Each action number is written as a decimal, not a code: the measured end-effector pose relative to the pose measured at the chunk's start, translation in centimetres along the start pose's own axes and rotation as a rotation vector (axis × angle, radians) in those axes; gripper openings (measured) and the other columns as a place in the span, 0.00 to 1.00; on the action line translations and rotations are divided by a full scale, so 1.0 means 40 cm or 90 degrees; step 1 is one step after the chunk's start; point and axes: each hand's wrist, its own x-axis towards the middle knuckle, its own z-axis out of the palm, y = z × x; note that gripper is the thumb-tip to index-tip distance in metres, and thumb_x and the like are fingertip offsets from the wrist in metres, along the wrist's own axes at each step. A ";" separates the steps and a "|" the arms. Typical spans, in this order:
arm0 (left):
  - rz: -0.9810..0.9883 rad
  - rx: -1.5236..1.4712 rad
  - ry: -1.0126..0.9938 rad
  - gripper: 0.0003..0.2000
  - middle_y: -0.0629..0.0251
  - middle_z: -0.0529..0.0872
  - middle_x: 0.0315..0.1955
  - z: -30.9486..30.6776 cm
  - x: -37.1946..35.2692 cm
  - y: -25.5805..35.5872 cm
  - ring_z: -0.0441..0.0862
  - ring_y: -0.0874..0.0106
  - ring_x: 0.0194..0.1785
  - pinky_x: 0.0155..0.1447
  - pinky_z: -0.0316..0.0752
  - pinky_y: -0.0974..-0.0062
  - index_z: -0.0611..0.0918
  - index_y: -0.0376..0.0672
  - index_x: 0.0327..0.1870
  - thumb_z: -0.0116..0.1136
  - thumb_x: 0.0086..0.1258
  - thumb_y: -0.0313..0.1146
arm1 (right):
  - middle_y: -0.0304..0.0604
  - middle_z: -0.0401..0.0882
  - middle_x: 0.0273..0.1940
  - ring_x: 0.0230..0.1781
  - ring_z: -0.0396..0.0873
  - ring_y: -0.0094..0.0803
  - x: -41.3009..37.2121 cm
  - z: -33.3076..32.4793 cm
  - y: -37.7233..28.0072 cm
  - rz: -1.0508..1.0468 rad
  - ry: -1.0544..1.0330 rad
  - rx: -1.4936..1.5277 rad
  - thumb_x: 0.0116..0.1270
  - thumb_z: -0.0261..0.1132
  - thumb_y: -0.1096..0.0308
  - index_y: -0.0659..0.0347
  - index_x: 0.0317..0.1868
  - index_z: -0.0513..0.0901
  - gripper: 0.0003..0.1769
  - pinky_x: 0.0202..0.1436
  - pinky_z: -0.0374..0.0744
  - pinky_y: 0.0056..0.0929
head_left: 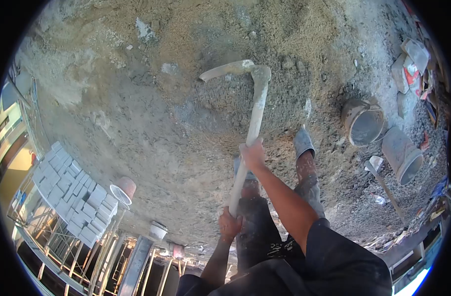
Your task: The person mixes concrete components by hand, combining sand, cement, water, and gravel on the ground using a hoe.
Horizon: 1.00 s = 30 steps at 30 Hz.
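A long-handled hoe (256,106) stretches forward from me, its head at the far end with the curved blade pointing left just over the damp, sandy ground. My right hand (253,154) is wrapped round the middle of its pale handle. Lower down, close to my body, my left hand (230,223) is closed round the handle's near end. My feet stand apart on the soil in grey boots (303,141), one partly hidden behind the handle.
Right of me are a dirty bucket (350,116), another tipped bucket (395,146), and a wooden-handled tool (386,191) on gravel. Crumpled bags (417,55) lie farther up. Leftward stand stacked grey blocks (62,180), a pinkish bucket (128,185), a small pail (158,230) and poles (92,264).
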 end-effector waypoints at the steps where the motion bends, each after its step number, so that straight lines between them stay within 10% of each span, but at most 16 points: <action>1: -0.005 0.030 -0.010 0.18 0.47 0.80 0.26 0.007 -0.059 -0.050 0.78 0.48 0.31 0.38 0.71 0.54 0.72 0.38 0.36 0.61 0.47 0.37 | 0.59 0.74 0.31 0.20 0.78 0.42 -0.041 0.021 0.085 -0.071 0.066 0.008 0.51 0.60 0.68 0.69 0.42 0.61 0.22 0.21 0.76 0.34; 8: 0.140 0.024 0.037 0.19 0.51 0.80 0.28 0.071 0.110 0.164 0.79 0.53 0.33 0.38 0.71 0.58 0.72 0.40 0.38 0.62 0.45 0.37 | 0.41 0.66 0.23 0.15 0.71 0.29 0.084 -0.283 0.031 -0.122 0.108 0.511 0.57 0.57 0.76 0.65 0.42 0.59 0.16 0.16 0.74 0.27; 12: 0.383 0.137 0.050 0.19 0.52 0.80 0.26 -0.027 0.317 0.445 0.79 0.55 0.30 0.36 0.72 0.62 0.71 0.39 0.41 0.58 0.49 0.38 | 0.42 0.68 0.21 0.16 0.70 0.35 0.466 -0.400 -0.009 -0.005 0.236 0.342 0.61 0.56 0.65 0.65 0.29 0.70 0.10 0.19 0.73 0.37; 17: 0.331 0.179 0.002 0.18 0.53 0.80 0.24 -0.094 0.255 0.166 0.79 0.54 0.30 0.36 0.73 0.62 0.72 0.38 0.39 0.58 0.47 0.35 | 0.50 0.77 0.30 0.21 0.77 0.35 0.332 -0.131 0.106 0.175 0.247 0.354 0.54 0.60 0.66 0.75 0.39 0.74 0.18 0.21 0.76 0.34; 24: 0.203 0.231 0.068 0.15 0.54 0.80 0.26 -0.166 0.123 -0.246 0.79 0.55 0.31 0.35 0.72 0.61 0.75 0.43 0.34 0.63 0.43 0.32 | 0.44 0.71 0.28 0.17 0.75 0.33 -0.183 0.099 0.157 -0.116 0.131 0.620 0.51 0.59 0.80 0.65 0.42 0.63 0.18 0.20 0.76 0.29; 30: 0.379 0.153 0.081 0.18 0.56 0.80 0.28 -0.019 0.233 0.055 0.79 0.57 0.31 0.35 0.72 0.63 0.74 0.42 0.39 0.62 0.45 0.35 | 0.43 0.67 0.27 0.19 0.72 0.33 0.051 -0.220 0.156 -0.129 0.143 0.641 0.58 0.56 0.72 0.64 0.41 0.60 0.14 0.24 0.79 0.34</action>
